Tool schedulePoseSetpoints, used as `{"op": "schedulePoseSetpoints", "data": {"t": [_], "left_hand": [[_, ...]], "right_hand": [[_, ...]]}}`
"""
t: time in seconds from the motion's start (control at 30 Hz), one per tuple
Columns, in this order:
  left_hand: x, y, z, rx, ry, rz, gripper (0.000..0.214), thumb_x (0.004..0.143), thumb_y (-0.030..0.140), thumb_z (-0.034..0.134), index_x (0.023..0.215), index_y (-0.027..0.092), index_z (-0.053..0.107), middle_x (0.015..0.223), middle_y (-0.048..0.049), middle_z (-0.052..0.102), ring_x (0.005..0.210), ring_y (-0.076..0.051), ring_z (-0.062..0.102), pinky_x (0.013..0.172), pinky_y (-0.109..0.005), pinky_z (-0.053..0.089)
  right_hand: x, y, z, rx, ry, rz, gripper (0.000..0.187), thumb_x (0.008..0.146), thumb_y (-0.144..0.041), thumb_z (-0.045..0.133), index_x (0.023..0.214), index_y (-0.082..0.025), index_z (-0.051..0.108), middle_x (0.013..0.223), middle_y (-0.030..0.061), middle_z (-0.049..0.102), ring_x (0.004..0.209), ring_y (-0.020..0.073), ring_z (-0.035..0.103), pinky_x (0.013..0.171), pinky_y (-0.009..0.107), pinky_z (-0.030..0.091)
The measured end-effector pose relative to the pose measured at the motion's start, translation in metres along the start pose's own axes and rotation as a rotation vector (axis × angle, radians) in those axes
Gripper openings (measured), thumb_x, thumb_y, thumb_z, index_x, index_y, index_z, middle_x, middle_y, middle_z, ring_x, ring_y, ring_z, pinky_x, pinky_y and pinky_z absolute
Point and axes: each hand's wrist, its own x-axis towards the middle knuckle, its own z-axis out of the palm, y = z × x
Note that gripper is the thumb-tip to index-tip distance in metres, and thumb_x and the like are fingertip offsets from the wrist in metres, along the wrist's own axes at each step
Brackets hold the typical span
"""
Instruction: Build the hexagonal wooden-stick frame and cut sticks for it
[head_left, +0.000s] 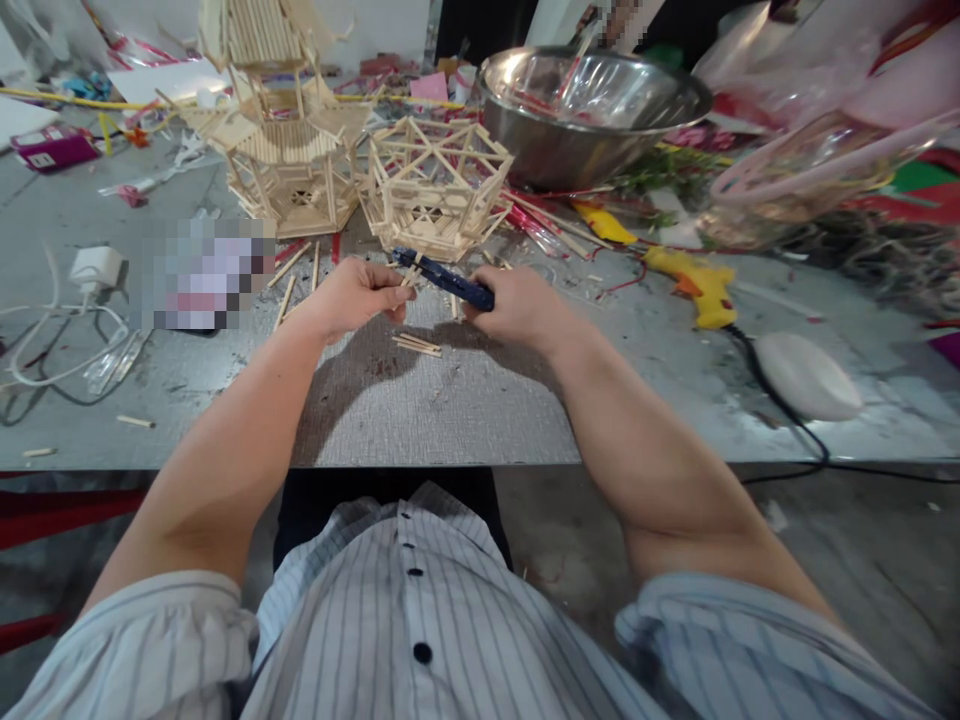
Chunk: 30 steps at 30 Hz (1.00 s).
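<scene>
My left hand (369,294) pinches thin wooden sticks (410,276) between thumb and fingers. Wrapped around the handles of dark blue pliers or cutters (448,280) is my right hand (514,302); the tool's jaws meet the sticks at the left hand's fingertips. Below them on the table lie several short cut sticks (417,344). Just beyond the hands stands an open wooden-stick frame (437,185). To its left rises a taller pagoda-like stick model (289,150) with tiered roofs.
A steel bowl (540,140) stands at the back right. A yellow glue gun (701,285) with a black cord lies right, near a white oval object (808,375). A white charger (97,268) with its cable and a blurred phone-like object (206,278) lie left. Loose sticks (285,300) are scattered about.
</scene>
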Motion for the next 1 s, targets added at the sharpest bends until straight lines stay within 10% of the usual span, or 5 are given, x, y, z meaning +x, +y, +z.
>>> {"op": "schedulePoseSetpoints", "data": {"t": [0.6,1.0], "left_hand": [[0.001,0.001,-0.001,0.038,0.084,-0.004,0.022,0.077,0.021,0.07,0.056,0.016,0.066,0.056,-0.0007,0.062,0.058,-0.011,0.056,0.069,-0.027,0.043],[0.009,-0.018,0.005,-0.01,0.222,-0.005,0.01,0.071,0.025,0.074,0.07,0.017,0.069,0.064,0.0007,0.063,0.065,-0.012,0.055,0.067,-0.027,0.041]], "right_hand": [[0.004,-0.003,0.003,-0.023,0.063,0.215,0.023,0.078,-0.04,0.06,0.091,-0.021,0.066,0.079,0.0142,0.066,0.075,0.0298,0.061,0.061,0.039,0.039],[0.007,0.026,0.002,-0.054,-0.015,0.085,0.055,0.073,-0.065,0.064,0.107,-0.021,0.06,0.104,0.0173,0.065,0.092,0.032,0.06,0.069,0.039,0.039]]}}
